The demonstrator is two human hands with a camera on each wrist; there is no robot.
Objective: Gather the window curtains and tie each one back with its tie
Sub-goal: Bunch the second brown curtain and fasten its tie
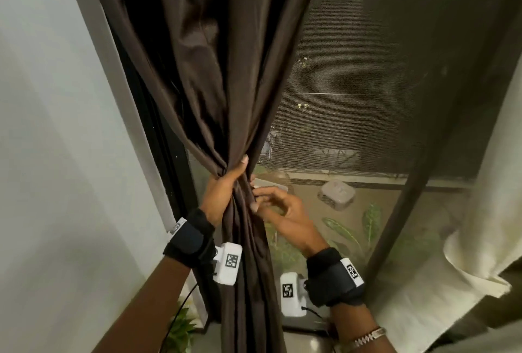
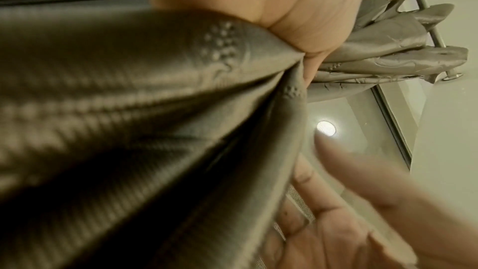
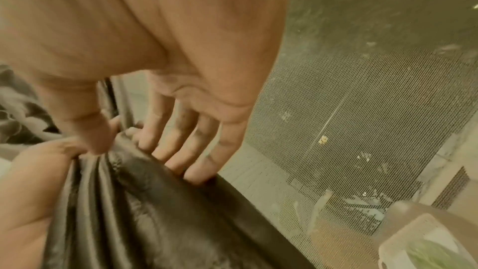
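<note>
Where the brown curtain (image 1: 214, 84) is hanging: against the window's left side, bunching into a narrow bundle before the mesh screen (image 1: 353, 98).
Left hand (image 1: 223, 194): wrapping around the bundle's waist, gripping it.
Right hand (image 1: 282, 208): just beside, pinching the bundle's right edge fold.

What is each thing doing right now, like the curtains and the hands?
brown curtain, gathered into a bunch, not tied yet.
left hand, grip closed round the bunch.
right hand, fingers and thumb pinching the bunch's edge.
cream curtain, hanging loose, untied.
window screen, uncovered between the curtains.
</note>
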